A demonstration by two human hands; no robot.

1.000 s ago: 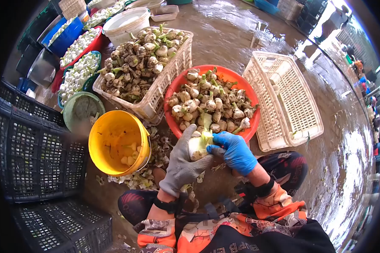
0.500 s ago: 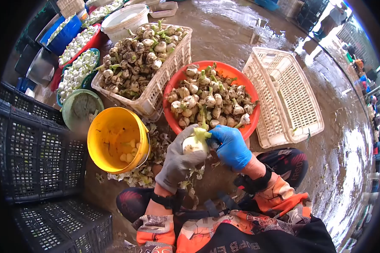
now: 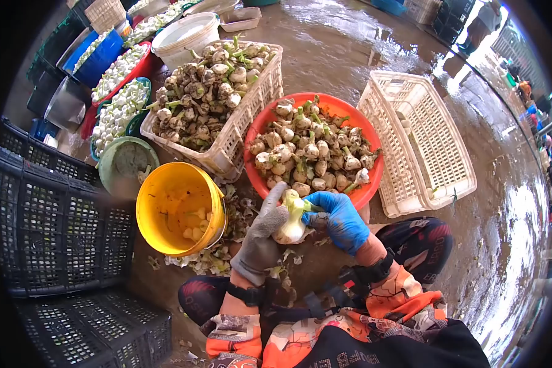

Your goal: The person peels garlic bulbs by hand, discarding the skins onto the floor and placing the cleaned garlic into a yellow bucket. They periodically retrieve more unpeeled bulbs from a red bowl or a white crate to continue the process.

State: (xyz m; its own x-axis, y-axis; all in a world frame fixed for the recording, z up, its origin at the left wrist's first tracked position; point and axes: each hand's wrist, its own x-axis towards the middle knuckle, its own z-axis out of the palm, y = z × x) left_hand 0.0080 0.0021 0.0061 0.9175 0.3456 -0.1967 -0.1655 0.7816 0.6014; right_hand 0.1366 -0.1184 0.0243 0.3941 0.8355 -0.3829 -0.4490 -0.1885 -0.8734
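Grey-gloved left hand [image 3: 260, 242] wrapped under one pale bulb [image 3: 291, 226], held above the knees just below the orange basin [image 3: 368, 187]; blue-gloved right hand [image 3: 337, 219] pinched on its green top. Judged partway: few peeled pieces in the yellow bucket [image 3: 159, 236], trimmings [image 3: 205, 260] strewn beside it, unpeeled bulbs heaped in the basin and the white crate [image 3: 251, 116]. Counted: one bucket, one basin, two white crates, the second [image 3: 423, 141] nearly bare.

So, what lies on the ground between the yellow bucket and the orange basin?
In the head view, a litter of peeled skins and green trimmings covers the wet ground between the yellow bucket and the orange basin.
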